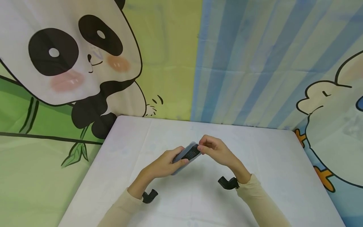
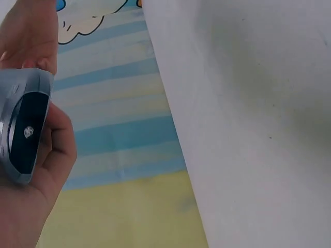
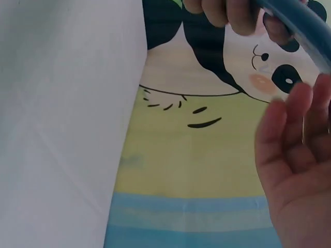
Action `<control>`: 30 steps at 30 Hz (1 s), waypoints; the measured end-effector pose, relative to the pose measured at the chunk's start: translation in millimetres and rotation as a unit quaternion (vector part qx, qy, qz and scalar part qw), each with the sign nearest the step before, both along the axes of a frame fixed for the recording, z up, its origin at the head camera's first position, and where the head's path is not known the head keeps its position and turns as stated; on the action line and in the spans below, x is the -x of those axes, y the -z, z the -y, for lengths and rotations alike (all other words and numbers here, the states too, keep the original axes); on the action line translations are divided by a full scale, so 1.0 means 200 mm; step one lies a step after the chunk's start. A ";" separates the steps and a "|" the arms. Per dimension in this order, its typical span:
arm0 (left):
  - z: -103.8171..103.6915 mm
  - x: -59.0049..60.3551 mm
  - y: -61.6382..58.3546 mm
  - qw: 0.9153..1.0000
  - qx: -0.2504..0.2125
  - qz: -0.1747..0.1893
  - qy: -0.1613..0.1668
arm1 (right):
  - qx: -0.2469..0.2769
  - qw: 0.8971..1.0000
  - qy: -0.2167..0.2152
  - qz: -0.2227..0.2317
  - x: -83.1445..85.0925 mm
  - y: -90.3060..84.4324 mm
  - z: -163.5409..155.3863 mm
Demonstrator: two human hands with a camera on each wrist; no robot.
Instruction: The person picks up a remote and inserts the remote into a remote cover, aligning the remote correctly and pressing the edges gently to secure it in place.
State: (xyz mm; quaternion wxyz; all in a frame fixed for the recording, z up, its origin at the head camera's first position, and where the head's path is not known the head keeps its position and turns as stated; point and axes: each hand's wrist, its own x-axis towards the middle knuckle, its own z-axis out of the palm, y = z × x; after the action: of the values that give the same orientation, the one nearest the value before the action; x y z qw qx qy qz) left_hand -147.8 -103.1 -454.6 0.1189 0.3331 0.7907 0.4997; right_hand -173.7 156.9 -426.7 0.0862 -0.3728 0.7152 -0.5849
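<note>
A grey-blue oblong case [image 1: 177, 158] with a black panel [image 1: 192, 152] of small pale print on its upper face is held tilted above the table. My left hand [image 1: 165, 162] grips its near end, with the thumb lying across the face. At the far upper end, my right hand [image 1: 216, 150] pinches the edge beside the panel between thumb and forefinger. In the left wrist view, the case's dark end [image 2: 30, 132] shows a small round silvery spot. The right wrist view shows the case's blue edge [image 3: 297, 18], and the right hand's other fingers [image 3: 271, 124] loosely bent.
Beneath both hands is a white-covered table [image 1: 158, 132]. Behind it hangs a printed cloth with a panda [image 1: 113, 72] and blue stripes [image 1: 241, 63]. A black wrist mount [image 1: 228, 183] sits on the right wrist, and another black mount [image 1: 149, 196] on the left.
</note>
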 end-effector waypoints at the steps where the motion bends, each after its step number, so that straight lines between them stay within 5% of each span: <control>1: 0.01 0.00 0.00 1.000 0.006 0.001 0.015 | -0.017 0.999 -0.028 0.003 0.00 -0.01 -0.01; 6: 0.03 0.01 0.02 0.997 0.026 0.017 0.066 | -0.082 0.985 -0.148 0.031 0.01 -0.03 -0.05; 14: 0.04 0.03 0.03 0.997 0.041 0.006 0.060 | -0.052 0.984 -0.164 0.037 0.02 0.03 -0.06; 24: 0.08 0.05 0.01 0.997 0.075 -0.017 0.016 | 0.060 0.997 -0.039 0.013 -0.07 0.08 -0.01; 30: 0.06 0.06 0.02 0.995 0.080 -0.048 -0.025 | 0.021 0.996 0.031 -0.076 -0.12 0.02 0.02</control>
State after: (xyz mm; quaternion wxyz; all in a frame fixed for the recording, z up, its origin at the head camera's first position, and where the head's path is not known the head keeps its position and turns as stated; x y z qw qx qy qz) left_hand -159.2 -114.4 -458.9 0.0944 0.3266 0.8410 0.4209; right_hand -149.0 153.4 -431.2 0.0054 -0.3955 0.7186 -0.5720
